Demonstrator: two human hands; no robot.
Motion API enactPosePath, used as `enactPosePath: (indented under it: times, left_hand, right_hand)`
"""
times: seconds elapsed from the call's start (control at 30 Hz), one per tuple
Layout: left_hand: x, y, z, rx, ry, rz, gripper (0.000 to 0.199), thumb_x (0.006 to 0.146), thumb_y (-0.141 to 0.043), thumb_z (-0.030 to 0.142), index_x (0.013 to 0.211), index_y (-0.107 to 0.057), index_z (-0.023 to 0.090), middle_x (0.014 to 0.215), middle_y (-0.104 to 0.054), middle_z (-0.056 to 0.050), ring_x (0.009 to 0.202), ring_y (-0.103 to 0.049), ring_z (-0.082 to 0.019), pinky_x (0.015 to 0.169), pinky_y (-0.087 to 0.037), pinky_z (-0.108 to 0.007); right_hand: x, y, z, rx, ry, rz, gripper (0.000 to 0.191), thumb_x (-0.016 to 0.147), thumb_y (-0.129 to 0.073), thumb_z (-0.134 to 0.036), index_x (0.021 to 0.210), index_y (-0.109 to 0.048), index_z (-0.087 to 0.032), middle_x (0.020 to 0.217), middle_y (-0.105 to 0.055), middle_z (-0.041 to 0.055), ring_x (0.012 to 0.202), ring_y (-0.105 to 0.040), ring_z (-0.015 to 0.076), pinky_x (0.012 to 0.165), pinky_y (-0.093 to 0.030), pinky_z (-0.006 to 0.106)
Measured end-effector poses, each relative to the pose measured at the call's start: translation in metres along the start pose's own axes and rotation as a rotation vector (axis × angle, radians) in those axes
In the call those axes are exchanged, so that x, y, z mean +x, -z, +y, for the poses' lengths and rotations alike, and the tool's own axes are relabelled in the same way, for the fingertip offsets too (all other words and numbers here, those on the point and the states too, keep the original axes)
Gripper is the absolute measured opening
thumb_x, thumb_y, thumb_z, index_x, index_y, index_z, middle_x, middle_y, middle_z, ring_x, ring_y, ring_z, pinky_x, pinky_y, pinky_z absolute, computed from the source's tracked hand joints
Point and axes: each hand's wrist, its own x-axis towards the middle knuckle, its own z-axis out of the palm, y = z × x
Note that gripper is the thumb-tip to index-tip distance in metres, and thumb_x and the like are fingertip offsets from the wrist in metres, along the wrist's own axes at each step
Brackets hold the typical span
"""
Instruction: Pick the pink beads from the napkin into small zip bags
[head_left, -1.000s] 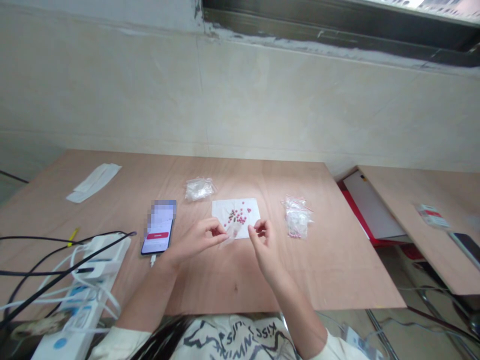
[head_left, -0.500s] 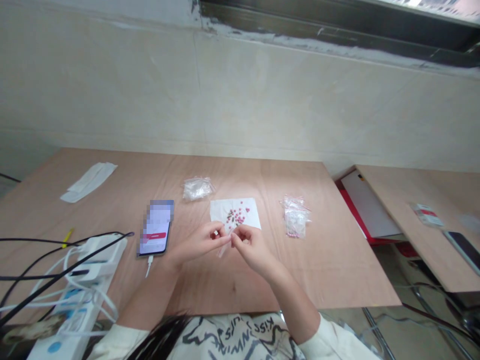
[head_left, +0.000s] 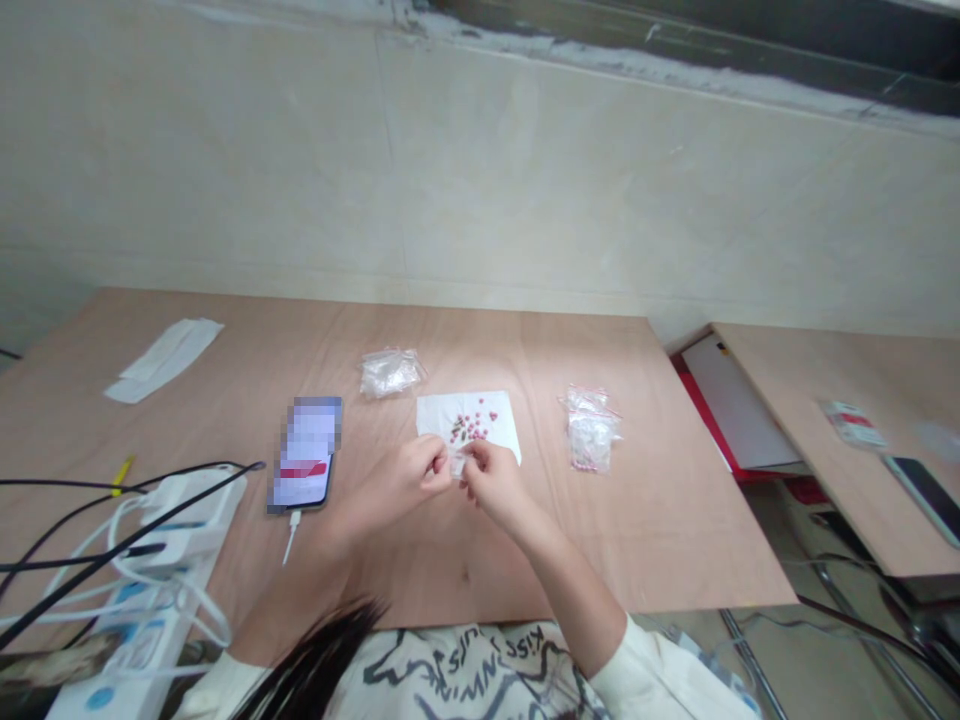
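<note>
Left hand (head_left: 420,475) pinches a clear plastic bag (head_left: 456,461), contents indiscernible, at the white sheet's (head_left: 502,437) near edge; right hand's (head_left: 491,480) fingertips bunch against it, grip indeterminable; tabletop (head_left: 660,540) separates sheet from zip-lock bags (head_left: 592,434), right

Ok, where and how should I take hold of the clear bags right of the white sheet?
Likely come from the right and pinch the clear bags by the red-lined edge: its corner juts out on that side. The pile lies flat, and pinkish contents show at the near end, best left unsqueezed.
</note>
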Motion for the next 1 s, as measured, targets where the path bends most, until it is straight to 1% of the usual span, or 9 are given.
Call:
enactPosePath:
  times: [0.1, 0.17, 0.33, 0.47, 0.6, 0.67, 0.8, 0.9, 1.0]
  left_hand:
    - [0.000, 0.000, -0.006, 0.052, -0.031, -0.015, 0.004, 0.071, -0.042, 0.016, 0.069, -0.044, 0.018, 0.065, -0.044, 0.003, 0.059, -0.044, -0.012, 0.055, -0.034, -0.023]
    - [0.003, 0.001, -0.006, 0.061, -0.063, 0.001, 0.013, 0.071, -0.043, 0.016, 0.083, -0.045, 0.018, 0.080, -0.047, 0.000, 0.071, -0.048, -0.014, 0.064, -0.039, -0.026]
    - [0.008, 0.008, -0.010, -0.032, -0.069, 0.011, 0.040, 0.072, -0.050, 0.021, 0.110, -0.040, 0.020, 0.108, -0.043, -0.006, 0.100, -0.045, -0.020, 0.086, -0.038, -0.034]
    - [-0.001, 0.004, -0.026, -0.315, 0.090, 0.045, 0.050, 0.076, -0.051, 0.039, 0.119, -0.036, 0.020, 0.121, -0.041, -0.011, 0.111, -0.040, -0.023, 0.092, -0.034, -0.036]
    - [-0.007, -0.011, -0.044, -0.726, 0.230, -0.132, 0.035, 0.082, -0.040, 0.044, 0.101, -0.050, 0.015, 0.083, -0.059, -0.005, 0.073, -0.057, -0.016, 0.071, -0.045, -0.031]
    - [-0.007, -0.019, -0.052, -0.819, 0.265, -0.055, 0.032, 0.079, -0.045, 0.044, 0.088, -0.052, 0.014, 0.069, -0.056, 0.000, 0.057, -0.054, -0.011, 0.060, -0.045, -0.026]
    - [-0.004, -0.032, -0.068, -0.883, 0.328, 0.140, 0.032, 0.076, -0.050, 0.044, 0.082, -0.051, 0.013, 0.066, -0.054, 0.002, 0.050, -0.050, -0.008, 0.052, -0.042, -0.022]
    - [-0.005, -0.039, -0.078, -0.881, 0.383, 0.214, 0.034, 0.073, -0.054, 0.045, 0.081, -0.050, 0.013, 0.064, -0.054, 0.003, 0.047, -0.049, -0.007, 0.048, -0.042, -0.022]
    - [-0.007, -0.042, -0.084, -0.868, 0.414, 0.225, 0.034, 0.071, -0.055, 0.045, 0.079, -0.049, 0.012, 0.063, -0.055, 0.003, 0.045, -0.048, -0.007, 0.047, -0.042, -0.021]
  right_hand:
    - [0.003, 0.000, 0.001, -0.129, 0.093, 0.170, 0.017, 0.064, -0.040, -0.009, 0.069, -0.055, -0.015, 0.051, -0.052, -0.0006, 0.047, -0.047, 0.0109, 0.046, -0.033, 0.021]
    - [0.001, 0.000, -0.002, -0.160, 0.159, 0.186, 0.018, 0.063, -0.041, -0.009, 0.069, -0.057, -0.015, 0.055, -0.055, 0.0010, 0.052, -0.048, 0.0120, 0.050, -0.034, 0.022]
    - [-0.001, 0.006, -0.006, 0.025, 0.143, 0.149, 0.019, 0.062, -0.040, -0.011, 0.068, -0.058, -0.015, 0.058, -0.055, 0.0007, 0.053, -0.048, 0.0112, 0.051, -0.036, 0.022]
    - [0.005, 0.016, -0.003, 0.366, 0.017, -0.091, 0.012, 0.066, -0.041, -0.020, 0.067, -0.053, -0.016, 0.044, -0.039, -0.0066, 0.036, -0.032, 0.0063, 0.037, -0.028, 0.019]
    - [0.013, 0.018, 0.003, 0.526, -0.021, -0.242, 0.010, 0.065, -0.049, -0.026, 0.068, -0.046, -0.017, 0.044, -0.038, -0.0086, 0.033, -0.032, 0.0050, 0.033, -0.030, 0.018]
    - [0.016, 0.015, 0.008, 0.540, -0.027, -0.181, 0.019, 0.067, -0.050, -0.033, 0.076, -0.042, -0.019, 0.049, -0.043, -0.0080, 0.034, -0.039, 0.0065, 0.034, -0.034, 0.019]
    - [0.017, 0.004, 0.021, 0.468, 0.028, 0.050, 0.028, 0.072, -0.047, -0.044, 0.086, -0.038, -0.022, 0.067, -0.049, -0.0042, 0.044, -0.046, 0.0078, 0.035, -0.036, 0.018]
    - [0.018, -0.005, 0.031, 0.315, 0.112, 0.131, 0.024, 0.072, -0.050, -0.040, 0.084, -0.046, -0.020, 0.080, -0.049, 0.0001, 0.056, -0.046, 0.0084, 0.044, -0.038, 0.019]
    - [0.024, -0.011, 0.039, 0.166, 0.161, 0.191, 0.018, 0.070, -0.053, -0.034, 0.075, -0.053, -0.017, 0.075, -0.048, -0.0001, 0.057, -0.042, 0.0087, 0.054, -0.038, 0.022]
